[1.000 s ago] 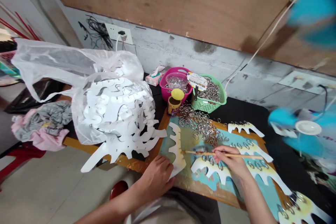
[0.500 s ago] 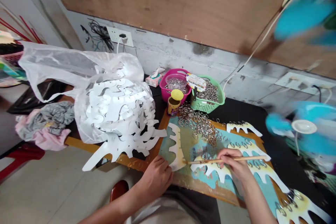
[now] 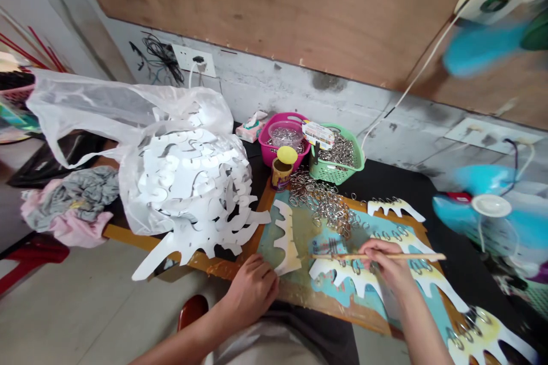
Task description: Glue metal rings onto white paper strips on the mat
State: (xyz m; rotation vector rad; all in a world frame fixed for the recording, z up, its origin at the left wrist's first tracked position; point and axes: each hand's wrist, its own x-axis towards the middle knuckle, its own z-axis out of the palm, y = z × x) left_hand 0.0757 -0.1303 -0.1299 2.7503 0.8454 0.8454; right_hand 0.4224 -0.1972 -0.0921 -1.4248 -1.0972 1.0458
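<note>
A thin wooden brush [image 3: 411, 256] lies level in my right hand [image 3: 383, 259], its fingers pinched round the handle. Its tip points left, just right of the lower end of a white cut-out piece [image 3: 287, 239] with a scalloped edge and a yellowish smear. My left hand [image 3: 256, 287] is curled closed at the lower left end of that piece; its fingertips are hidden. Below the brush lies another white cut-out piece [image 3: 363, 285] with metal rings on it. A heap of loose metal rings [image 3: 327, 205] spreads above it on the board.
A bulging plastic bag [image 3: 132, 194] of white cut-outs [image 3: 192, 177] stands on the left. Behind the rings are an open tin [image 3: 281, 174], a pink basket [image 3: 268, 154] and a green basket [image 3: 329, 173]. More ringed pieces [image 3: 483, 333] lie right, near a blue fan [image 3: 492, 205].
The brush tip has lifted off the lower end of the white piece and moved slightly right with my right hand. My left hand has drawn back a little to the left.
</note>
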